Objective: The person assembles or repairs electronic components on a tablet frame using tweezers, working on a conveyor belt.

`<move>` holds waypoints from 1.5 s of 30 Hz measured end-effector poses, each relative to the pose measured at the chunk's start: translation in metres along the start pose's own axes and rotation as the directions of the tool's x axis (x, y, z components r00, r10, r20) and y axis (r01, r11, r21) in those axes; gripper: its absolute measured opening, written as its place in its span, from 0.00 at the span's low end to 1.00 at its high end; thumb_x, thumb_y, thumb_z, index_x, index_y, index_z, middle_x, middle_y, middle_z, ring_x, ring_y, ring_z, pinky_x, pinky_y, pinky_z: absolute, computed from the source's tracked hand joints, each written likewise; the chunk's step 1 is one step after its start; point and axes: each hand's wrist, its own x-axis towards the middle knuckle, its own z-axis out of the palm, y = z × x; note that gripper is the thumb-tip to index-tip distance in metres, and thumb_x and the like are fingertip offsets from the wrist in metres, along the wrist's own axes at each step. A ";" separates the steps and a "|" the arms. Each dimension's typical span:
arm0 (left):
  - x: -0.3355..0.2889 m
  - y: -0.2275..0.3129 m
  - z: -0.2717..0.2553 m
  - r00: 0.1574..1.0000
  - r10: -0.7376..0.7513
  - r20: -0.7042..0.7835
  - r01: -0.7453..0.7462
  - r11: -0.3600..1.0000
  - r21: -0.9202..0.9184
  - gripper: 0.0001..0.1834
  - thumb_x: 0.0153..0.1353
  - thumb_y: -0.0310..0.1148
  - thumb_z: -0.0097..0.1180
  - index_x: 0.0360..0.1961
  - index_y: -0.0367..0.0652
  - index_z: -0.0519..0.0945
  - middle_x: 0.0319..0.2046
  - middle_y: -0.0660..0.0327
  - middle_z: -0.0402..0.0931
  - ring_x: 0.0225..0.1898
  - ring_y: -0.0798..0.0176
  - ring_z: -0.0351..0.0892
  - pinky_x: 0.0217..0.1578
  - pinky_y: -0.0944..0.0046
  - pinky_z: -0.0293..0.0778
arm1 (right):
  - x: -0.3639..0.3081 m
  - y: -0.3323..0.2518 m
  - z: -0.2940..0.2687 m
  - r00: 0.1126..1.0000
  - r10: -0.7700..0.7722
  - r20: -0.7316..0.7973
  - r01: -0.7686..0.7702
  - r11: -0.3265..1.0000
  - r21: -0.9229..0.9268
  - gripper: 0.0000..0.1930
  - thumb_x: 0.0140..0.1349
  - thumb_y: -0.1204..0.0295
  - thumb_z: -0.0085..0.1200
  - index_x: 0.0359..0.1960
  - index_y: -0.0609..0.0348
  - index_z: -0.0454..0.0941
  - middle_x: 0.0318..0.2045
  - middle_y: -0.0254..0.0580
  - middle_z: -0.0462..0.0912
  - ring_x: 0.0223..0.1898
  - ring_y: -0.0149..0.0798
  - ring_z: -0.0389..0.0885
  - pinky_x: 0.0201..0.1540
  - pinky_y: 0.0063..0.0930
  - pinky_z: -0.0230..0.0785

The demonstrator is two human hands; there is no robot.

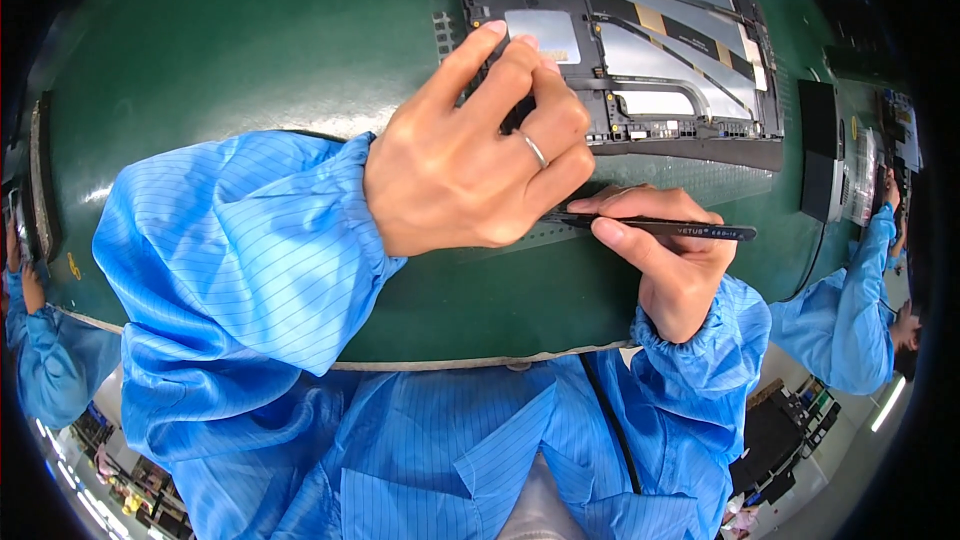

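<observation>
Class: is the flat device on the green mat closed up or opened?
Opened: the device lies with silver panels, flat cables and frame exposed; left hand touches it.

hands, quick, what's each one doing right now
Left hand: fingers curled, fingertips pressing on the opened device; whether it pinches a part cannot be told.
Right hand: closed on the black tweezers.

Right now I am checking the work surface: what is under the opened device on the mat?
The opened device lies flat on the green mat. The left hand covers its near left corner, so what lies there is hidden.
</observation>
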 end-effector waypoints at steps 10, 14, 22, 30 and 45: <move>0.001 -0.004 0.007 0.994 0.019 -0.106 -0.015 0.999 0.042 0.07 0.33 0.31 0.48 0.18 0.41 0.70 0.25 0.57 0.69 0.32 0.55 0.71 0.37 0.56 0.68 | 0.005 -0.007 -0.003 0.995 0.096 -0.042 -0.078 0.947 0.312 0.02 0.45 0.83 0.51 0.23 0.69 0.73 0.23 0.48 0.77 0.26 0.33 0.75 0.32 0.22 0.67; 0.009 -0.009 -0.008 0.998 -0.016 -0.065 0.016 1.000 -0.010 0.08 0.34 0.29 0.48 0.21 0.38 0.71 0.25 0.56 0.69 0.32 0.56 0.71 0.37 0.57 0.69 | 0.008 -0.033 -0.007 0.993 0.062 -0.101 -0.019 0.925 0.380 0.03 0.42 0.82 0.50 0.21 0.69 0.71 0.22 0.51 0.76 0.27 0.39 0.76 0.33 0.27 0.68; 0.050 -0.020 -0.063 0.977 -0.201 0.066 0.211 0.945 -0.251 0.25 0.27 0.24 0.63 0.34 0.32 0.71 0.31 0.51 0.70 0.32 0.52 0.72 0.33 0.61 0.70 | 0.017 -0.080 -0.026 0.779 -0.435 -0.451 0.530 0.841 0.105 0.04 0.41 0.82 0.49 0.23 0.69 0.70 0.22 0.47 0.74 0.26 0.46 0.77 0.34 0.32 0.68; 0.041 -0.020 -0.071 0.949 -0.299 0.094 0.314 0.904 -0.290 0.26 0.29 0.24 0.64 0.35 0.35 0.70 0.32 0.52 0.70 0.32 0.54 0.73 0.30 0.64 0.70 | 0.032 -0.076 -0.014 0.808 -0.404 -0.429 0.497 0.858 0.128 0.07 0.42 0.83 0.51 0.26 0.69 0.72 0.24 0.48 0.77 0.26 0.37 0.76 0.31 0.24 0.68; 0.037 -0.022 -0.076 0.943 -0.311 0.118 0.332 0.896 -0.293 0.26 0.30 0.25 0.64 0.35 0.34 0.70 0.33 0.52 0.70 0.33 0.53 0.73 0.32 0.63 0.70 | 0.032 -0.076 -0.004 0.780 -0.453 -0.431 0.526 0.848 0.060 0.05 0.40 0.84 0.52 0.23 0.69 0.73 0.25 0.46 0.76 0.27 0.37 0.76 0.32 0.23 0.67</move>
